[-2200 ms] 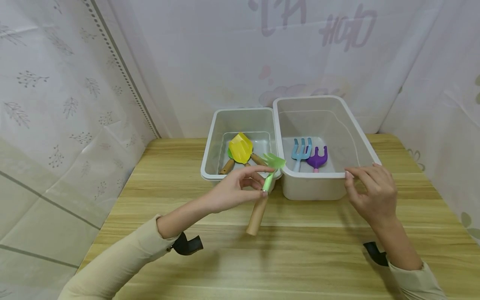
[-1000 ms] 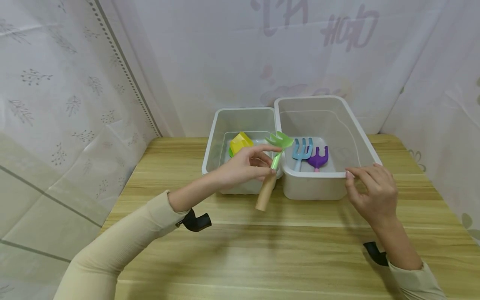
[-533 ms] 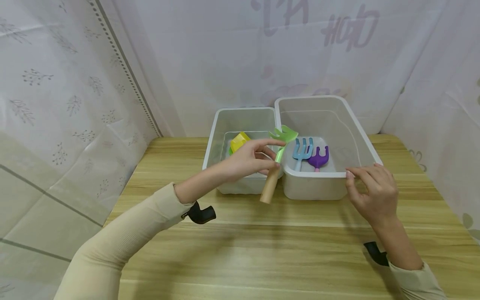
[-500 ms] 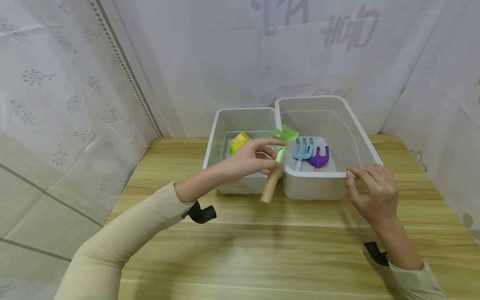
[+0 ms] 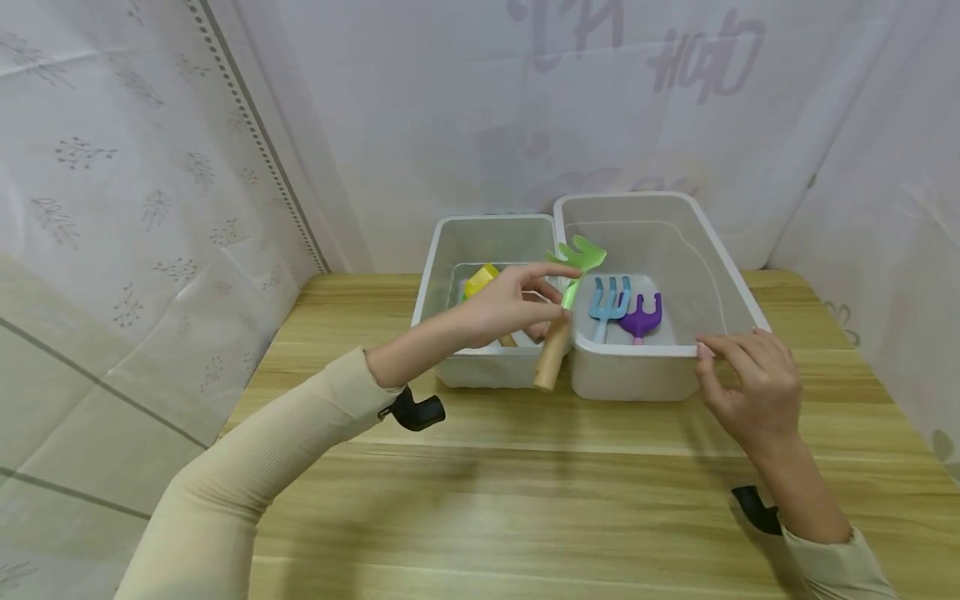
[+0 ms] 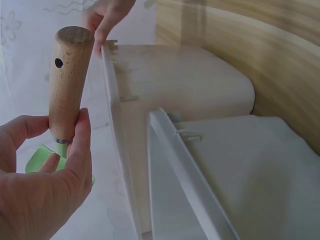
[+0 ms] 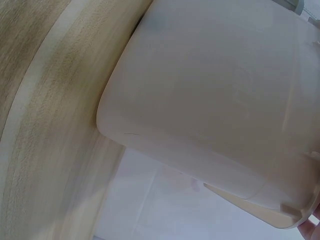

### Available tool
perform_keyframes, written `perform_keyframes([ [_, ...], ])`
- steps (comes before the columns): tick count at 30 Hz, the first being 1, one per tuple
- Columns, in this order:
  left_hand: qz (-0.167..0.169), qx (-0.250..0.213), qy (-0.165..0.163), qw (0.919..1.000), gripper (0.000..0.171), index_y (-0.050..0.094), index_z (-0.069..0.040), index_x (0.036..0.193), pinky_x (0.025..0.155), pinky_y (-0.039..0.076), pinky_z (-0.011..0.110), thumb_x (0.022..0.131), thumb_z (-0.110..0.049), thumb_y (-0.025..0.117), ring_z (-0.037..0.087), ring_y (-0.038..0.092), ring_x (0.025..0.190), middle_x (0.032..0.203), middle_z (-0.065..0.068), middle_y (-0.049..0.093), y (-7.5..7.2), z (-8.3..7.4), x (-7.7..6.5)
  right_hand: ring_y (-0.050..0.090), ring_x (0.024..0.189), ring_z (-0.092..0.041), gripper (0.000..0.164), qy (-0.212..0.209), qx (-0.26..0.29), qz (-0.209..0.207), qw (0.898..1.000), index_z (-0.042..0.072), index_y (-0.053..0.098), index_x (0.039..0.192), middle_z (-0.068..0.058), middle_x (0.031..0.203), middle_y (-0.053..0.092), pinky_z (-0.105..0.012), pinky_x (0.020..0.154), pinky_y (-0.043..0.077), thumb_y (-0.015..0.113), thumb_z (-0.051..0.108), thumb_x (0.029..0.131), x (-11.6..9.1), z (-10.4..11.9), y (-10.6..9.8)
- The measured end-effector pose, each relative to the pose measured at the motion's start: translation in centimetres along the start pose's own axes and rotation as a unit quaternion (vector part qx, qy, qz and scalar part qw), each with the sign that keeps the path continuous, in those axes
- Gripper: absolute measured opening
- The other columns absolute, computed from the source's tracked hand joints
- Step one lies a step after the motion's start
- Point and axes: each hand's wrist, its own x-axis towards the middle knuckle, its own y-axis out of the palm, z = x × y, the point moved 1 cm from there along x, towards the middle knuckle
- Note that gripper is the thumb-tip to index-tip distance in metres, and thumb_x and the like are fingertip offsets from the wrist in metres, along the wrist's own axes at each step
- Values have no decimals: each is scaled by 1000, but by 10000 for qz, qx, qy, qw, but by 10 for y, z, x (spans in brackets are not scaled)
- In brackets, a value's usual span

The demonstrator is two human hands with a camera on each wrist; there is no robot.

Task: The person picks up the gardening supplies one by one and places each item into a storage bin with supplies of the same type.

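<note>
My left hand (image 5: 504,310) pinches a green hand rake (image 5: 585,252) by its neck, where the wooden handle (image 6: 70,85) begins. The rake's tines point up and away, over the meeting rims of the two bins, and its handle slants down toward me. With thumb and fingers, my right hand (image 5: 753,387) grips the near right corner of the larger white bin (image 5: 633,377). Inside that bin lie a light blue hand rake (image 5: 611,302) and a purple one (image 5: 643,318). A yellow trowel (image 5: 480,280) shows in the smaller bin (image 5: 487,372), partly hidden behind my left hand.
Both bins stand side by side at the back of the wooden table (image 5: 480,500). A printed white curtain (image 5: 420,108) hangs right behind them, with more curtain at the left and right. Each wrist carries a black camera mount (image 5: 420,412).
My left hand has carried the green rake upward, away from me and to the right, from in front of the bins to over their rims. My right hand has stayed on the bin's corner.
</note>
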Motion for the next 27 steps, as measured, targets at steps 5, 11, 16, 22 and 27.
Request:
perform_keyframes([
  [5,-44,-12,-93,9999,59,53,-17,155,87,65,38,99,-7,68,21,70,94,128,16,60,0,-3,5,64,67,-43,49,-7,7,-5,10000,-8,78,89,-25,79,75,-16,116,33,58,36,100,0,0,0],
  [11,-43,-166,-66,9998,58,54,-16,155,96,64,38,99,-5,67,24,69,107,129,17,59,1,-6,11,63,67,-43,49,-11,-2,-11,10000,-7,79,89,-25,79,75,-16,116,34,58,36,101,0,0,0],
  [16,-5,-131,-24,9999,58,53,-16,156,94,64,36,100,-5,66,23,65,111,130,16,59,1,-8,17,63,67,-44,50,-6,-10,-8,10000,-8,78,89,-25,79,75,-15,116,32,58,36,101,0,0,0],
  [22,26,-81,-30,10000,58,50,-15,157,94,64,36,102,-6,65,25,65,115,131,18,59,1,-10,23,63,69,-44,49,-4,20,-53,10000,-7,78,89,-25,78,75,-16,116,33,59,36,100,-1,-1,0],
  [27,34,-116,-32,9999,56,52,-15,156,92,65,36,102,-5,64,25,66,114,129,18,59,2,-11,27,64,70,-45,49,2,8,-19,10000,-8,78,90,-26,79,75,-15,117,33,58,36,100,-1,-1,0],
])
